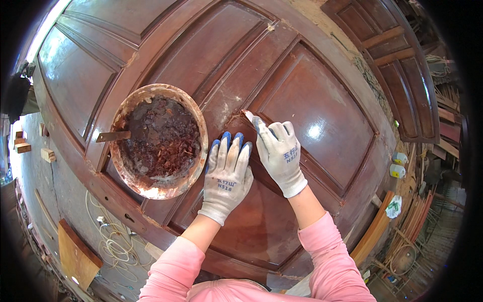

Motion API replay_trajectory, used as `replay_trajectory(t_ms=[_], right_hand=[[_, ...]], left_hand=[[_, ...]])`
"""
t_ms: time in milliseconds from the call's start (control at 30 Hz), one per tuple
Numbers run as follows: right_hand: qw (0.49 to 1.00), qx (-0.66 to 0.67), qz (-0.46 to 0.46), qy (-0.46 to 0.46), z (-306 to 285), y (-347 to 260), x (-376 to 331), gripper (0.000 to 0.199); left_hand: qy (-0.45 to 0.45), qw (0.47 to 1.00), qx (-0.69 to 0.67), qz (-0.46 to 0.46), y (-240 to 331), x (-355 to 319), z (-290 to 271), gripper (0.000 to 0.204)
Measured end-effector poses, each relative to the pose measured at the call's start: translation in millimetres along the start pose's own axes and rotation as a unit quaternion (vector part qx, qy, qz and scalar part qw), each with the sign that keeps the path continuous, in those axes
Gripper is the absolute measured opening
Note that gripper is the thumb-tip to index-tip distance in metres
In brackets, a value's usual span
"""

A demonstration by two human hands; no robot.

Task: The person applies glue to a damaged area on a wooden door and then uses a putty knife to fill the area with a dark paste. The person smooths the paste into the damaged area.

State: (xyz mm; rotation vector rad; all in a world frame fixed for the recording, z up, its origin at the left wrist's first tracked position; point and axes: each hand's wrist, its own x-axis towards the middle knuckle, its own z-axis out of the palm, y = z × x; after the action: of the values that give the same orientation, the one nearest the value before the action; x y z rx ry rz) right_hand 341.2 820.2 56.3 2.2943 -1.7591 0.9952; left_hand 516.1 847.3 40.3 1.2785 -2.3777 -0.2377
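Observation:
A large brown panelled wooden door (322,121) lies flat beneath both hands. My left hand (227,173), in a white glove with blue fingertips, rests on it palm down with the fingers stretched out. My right hand (279,151), gloved alike, is closed with the index finger pointing forward. At that fingertip a small pale tip (247,115) with reddish-brown paste on it touches the door's frame beside a panel edge; whether it is a tool I cannot make out. Left of my hands stands a round tub (201,132) of dark reddish-brown paste (161,136), with a flat scraper (113,136) lying over its rim.
Another panelled door (397,65) is at the far right, near stacked boards (448,123). Two pale containers (398,165) stand at the right. On the floor at the left lie a coiled cable (118,246), small wood blocks (48,154) and a wooden board (75,254).

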Motion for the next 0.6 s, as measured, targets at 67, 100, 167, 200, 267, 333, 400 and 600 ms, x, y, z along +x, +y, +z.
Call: replay_trajectory(t_ms=[67,100,167,200,267,333,400,600], right_hand=[[1.000,-0.001,-0.023,-0.011,2.1,1.3,2.5,0.043],[0.999,-0.005,-0.029,-0.014,0.0,-0.4,4.5,0.044],[0.998,-0.028,-0.046,-0.026,-1.6,-1.0,4.1,0.046],[0.997,-0.046,-0.055,-0.034,-1.5,-0.4,1.2,0.048],[0.993,-0.075,-0.080,-0.042,-1.0,3.9,-2.6,0.048],[0.988,-0.094,-0.112,-0.040,0.6,9.4,-4.4,0.045],[0.983,-0.111,-0.135,-0.054,0.0,13.0,-5.0,0.041],[0.968,-0.136,-0.195,-0.085,-9.3,24.3,-2.4,0.036]], left_hand=[[0.000,1.000,0.005,-0.001,-0.7,-0.2,-0.6,0.062],[0.000,1.000,0.009,-0.002,-1.0,-0.3,-1.1,0.062],[0.001,1.000,0.008,-0.001,-1.2,-0.3,-0.6,0.062],[0.001,1.000,0.004,0.000,-1.7,-0.6,-0.2,0.062],[0.001,1.000,-0.001,0.002,-1.2,-0.4,0.5,0.062],[0.001,1.000,0.000,0.001,-1.2,0.4,-0.4,0.061],[0.000,1.000,-0.001,0.000,-1.5,1.0,-0.9,0.061],[0.001,1.000,0.021,0.001,0.5,2.6,-1.0,0.059]])
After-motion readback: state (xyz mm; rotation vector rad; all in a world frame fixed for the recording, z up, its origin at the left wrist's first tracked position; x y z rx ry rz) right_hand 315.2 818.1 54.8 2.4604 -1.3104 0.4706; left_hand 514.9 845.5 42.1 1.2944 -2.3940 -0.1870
